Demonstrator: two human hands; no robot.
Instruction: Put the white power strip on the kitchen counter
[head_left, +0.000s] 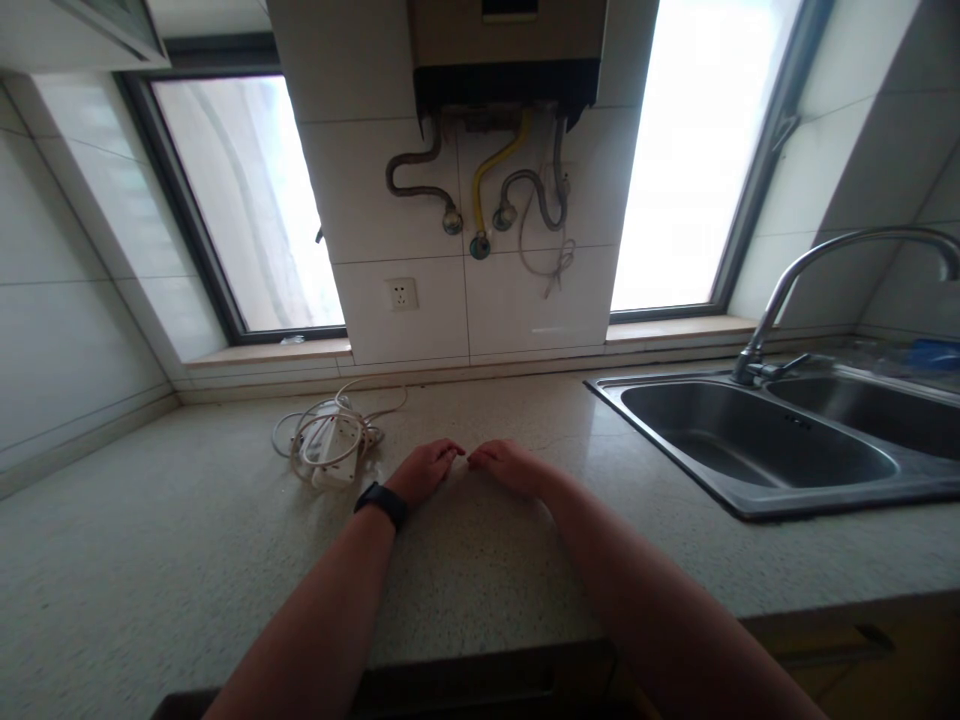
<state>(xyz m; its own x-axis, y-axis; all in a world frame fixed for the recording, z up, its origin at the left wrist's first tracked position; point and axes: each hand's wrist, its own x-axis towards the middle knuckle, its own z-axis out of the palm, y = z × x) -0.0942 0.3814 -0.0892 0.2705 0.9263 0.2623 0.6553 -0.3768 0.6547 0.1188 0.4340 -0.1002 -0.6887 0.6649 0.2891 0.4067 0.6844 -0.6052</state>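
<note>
My left hand [429, 470], with a dark watch [382, 505] at the wrist, rests on the speckled pale countertop [465, 560]. Its fingers are loosely bent and point inward, holding nothing that I can see. Just to its right lies my right hand [510, 465], palm down, its fingers stretched toward the left one. A small gap separates the fingertips of both hands. Beside my left hand, a white power strip [335, 450] sits under loops of its own pale cable.
At right is a steel double sink [750, 430] with a curved tap [780, 290]. A water heater [510, 70] with several hoses hangs on the tiled wall, above a wall socket [402, 293]. Windows flank it. The counter's front edge runs below my forearms.
</note>
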